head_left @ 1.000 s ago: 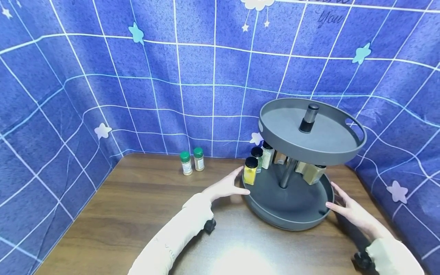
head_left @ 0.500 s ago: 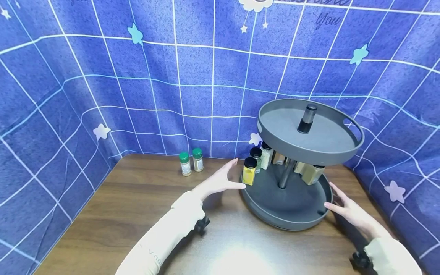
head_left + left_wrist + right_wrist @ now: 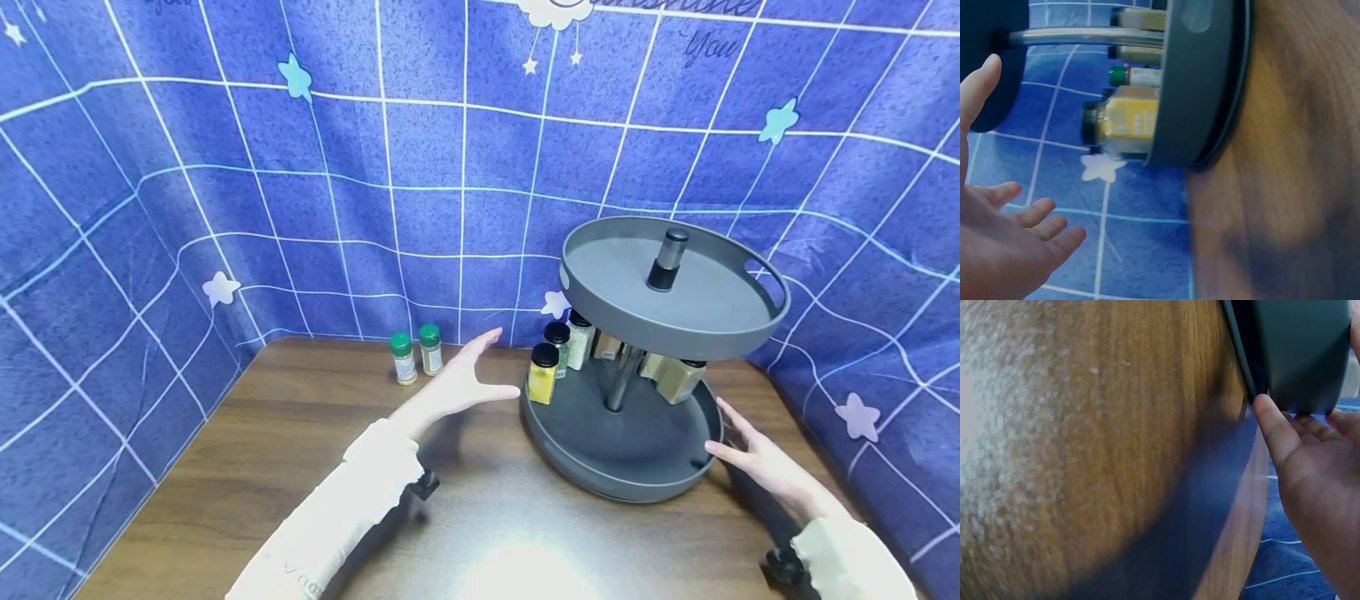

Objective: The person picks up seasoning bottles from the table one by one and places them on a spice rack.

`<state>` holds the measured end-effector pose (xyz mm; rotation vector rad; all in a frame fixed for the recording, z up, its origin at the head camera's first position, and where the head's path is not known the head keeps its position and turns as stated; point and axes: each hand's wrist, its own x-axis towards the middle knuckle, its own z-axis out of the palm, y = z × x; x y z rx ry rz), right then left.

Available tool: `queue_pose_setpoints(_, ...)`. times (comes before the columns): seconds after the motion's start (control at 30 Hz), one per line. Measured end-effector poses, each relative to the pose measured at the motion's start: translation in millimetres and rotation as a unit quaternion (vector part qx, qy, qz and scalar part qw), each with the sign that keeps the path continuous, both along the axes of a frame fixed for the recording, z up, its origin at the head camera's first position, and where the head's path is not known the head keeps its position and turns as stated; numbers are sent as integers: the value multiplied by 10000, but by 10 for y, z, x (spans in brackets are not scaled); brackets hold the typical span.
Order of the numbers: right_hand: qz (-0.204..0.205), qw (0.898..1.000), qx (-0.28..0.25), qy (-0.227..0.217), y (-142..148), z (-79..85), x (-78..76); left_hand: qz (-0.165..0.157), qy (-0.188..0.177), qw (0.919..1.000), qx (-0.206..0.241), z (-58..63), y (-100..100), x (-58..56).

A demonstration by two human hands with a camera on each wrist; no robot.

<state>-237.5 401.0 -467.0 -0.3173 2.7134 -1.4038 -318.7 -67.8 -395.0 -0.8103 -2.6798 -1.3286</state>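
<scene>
A grey two-tier round spice rack (image 3: 622, 454) stands at the right of the table. On its lower tray are a yellow-filled jar with a black lid (image 3: 542, 375), a green-filled jar (image 3: 557, 348), a pale-filled jar (image 3: 579, 342) and a beige container (image 3: 680, 381). My left hand (image 3: 448, 390) is in the air left of the rack, thumb and fingers spread, holding nothing. My right hand (image 3: 765, 458) holds the lower tray's right side, thumb at the rim. In the right wrist view, its fingers (image 3: 1279, 428) touch the dark outer wall.
Two green-capped shakers, a front one (image 3: 404, 360) and a rear one (image 3: 431, 350), stand near the back edge of the wooden table (image 3: 300, 417). A blue grid-patterned cloth (image 3: 420, 208) hangs behind and at both sides. The upper tray (image 3: 675, 296) overhangs the lower jars.
My left hand has come off the lower tray and moved left and slightly back, toward the green-capped shakers. My right hand stays at the tray's right side. The jars keep their places.
</scene>
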Motion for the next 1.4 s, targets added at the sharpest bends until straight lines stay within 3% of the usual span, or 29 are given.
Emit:
queue_pose_setpoints(0.2,38,10000,-29,26,1,-1,-6,187,279,9992,194,134,-163,14)
queue_pose_setpoints(0.43,7,10000,54,55,7,-29,-10,438,460,9964,569,207,-353,12)
queue_pose_setpoints(0.63,-63,9999,136,0,10,-54,-6,929,653,9925,449,233,-548,-14)
queue_pose_setpoints(0.77,-45,9999,128,35,8,-47,4,1186,590,9901,473,230,-674,-53)
queue_pose_setpoints(0.97,-43,9996,222,166,8,-22,-1,1443,507,9869,507,171,-880,-144)
queue_pose_setpoints(1.2,-80,9997,209,109,-17,-2,13,1814,429,9808,568,20,-1092,-265)
queue_pose_setpoints(1.4,-64,9999,69,106,-11,-23,6,1937,402,9764,865,-136,-1203,-369)
